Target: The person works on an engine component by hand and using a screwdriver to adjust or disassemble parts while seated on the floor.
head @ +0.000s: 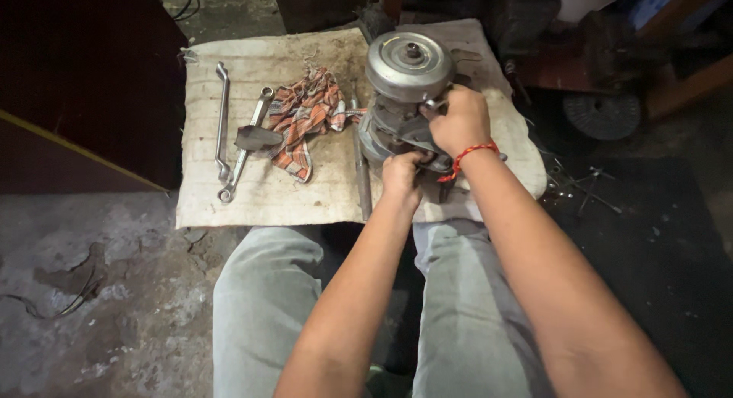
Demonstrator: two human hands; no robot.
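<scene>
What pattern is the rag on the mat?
Orange, white and dark plaid on the rag; head view.

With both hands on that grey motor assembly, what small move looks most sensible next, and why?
Probably steady the motor assembly with the left hand while the right hand works the small part at its side. Both hands already grip the lower housing under the round metal disc, and the wrenches lie untouched by the checked rag.
</scene>
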